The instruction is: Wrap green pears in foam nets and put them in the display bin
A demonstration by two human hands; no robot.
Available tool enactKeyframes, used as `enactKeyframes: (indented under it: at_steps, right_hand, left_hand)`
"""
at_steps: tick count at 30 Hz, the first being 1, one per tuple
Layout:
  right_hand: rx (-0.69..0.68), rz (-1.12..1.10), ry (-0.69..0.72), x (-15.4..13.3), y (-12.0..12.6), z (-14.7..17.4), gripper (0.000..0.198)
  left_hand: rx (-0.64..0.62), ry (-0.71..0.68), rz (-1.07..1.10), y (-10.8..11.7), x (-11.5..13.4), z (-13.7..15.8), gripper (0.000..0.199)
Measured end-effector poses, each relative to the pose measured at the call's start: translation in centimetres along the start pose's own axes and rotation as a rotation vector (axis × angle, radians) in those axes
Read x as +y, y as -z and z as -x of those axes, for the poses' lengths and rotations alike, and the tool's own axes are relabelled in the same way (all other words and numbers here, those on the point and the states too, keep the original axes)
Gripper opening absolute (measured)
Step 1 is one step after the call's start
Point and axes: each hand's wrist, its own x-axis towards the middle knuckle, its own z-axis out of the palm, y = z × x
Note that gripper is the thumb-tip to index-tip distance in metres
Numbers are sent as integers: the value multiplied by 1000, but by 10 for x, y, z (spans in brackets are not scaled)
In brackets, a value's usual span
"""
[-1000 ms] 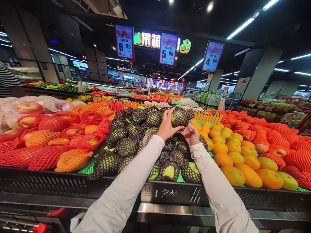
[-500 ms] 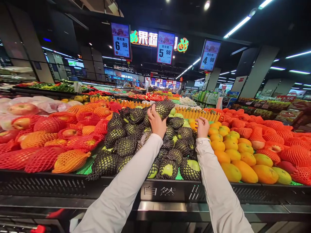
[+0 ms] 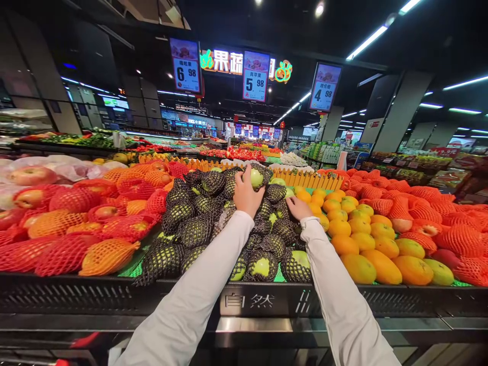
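The green apple (image 3: 256,178) in black net sits atop the pile of apples (image 3: 197,230), the left hand (image 3: 247,197) curled closely round it; the right hand (image 3: 299,208) has moved inward to the pile's edge by the orange fruit (image 3: 340,228), fingers bent, its hold unclear, so the apple seems to be in the left's keeping alone

On the left, fruit in red and orange foam netting (image 3: 72,198) lies heaped in front of pale-wrapped fruit (image 3: 32,175). To the right, rows of yellow-orange fruit (image 3: 360,226) sit beside more fruit in red netting (image 3: 461,239). A low yellow picket fence (image 3: 310,180) runs along the back of the display. Overhead hang price signs (image 3: 185,68) reading 6.98, 5.98 and 4.98, near a lit sign (image 3: 227,62) and a long strip light (image 3: 366,43); leafy greens (image 3: 84,140) fill a stand at far left
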Motion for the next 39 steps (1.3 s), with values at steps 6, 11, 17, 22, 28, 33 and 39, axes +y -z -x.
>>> enactKeyframes:
  at_steps: [6,11,17,22,28,33,39]
  right_hand:
    - [-11,74,11,-4,2,3,49]
    - [-17,95,7,-6,3,4,50]
    - [-29,100,7,-8,4,5,50]
    - [-35,98,5,-8,4,5,51]
    - [-44,98,9,-8,5,5,50]
    - [-43,92,7,-6,3,3,51]
    - [-35,83,5,-4,1,1,50]
  left_hand:
    - [-256,-126,-239,-9,-5,3,81]
    - [-171,-103,-137,-9,-5,2,86]
    - [21,3,-73,-5,3,1,31]
    - [-127,65,-215,-4,3,0,23]
    - [-189,-24,-55,-11,-3,-3,24]
    - [-244,-194,-35,-22,-12,-2,62]
    - [-512,-209,-182,-23,-14,1,74]
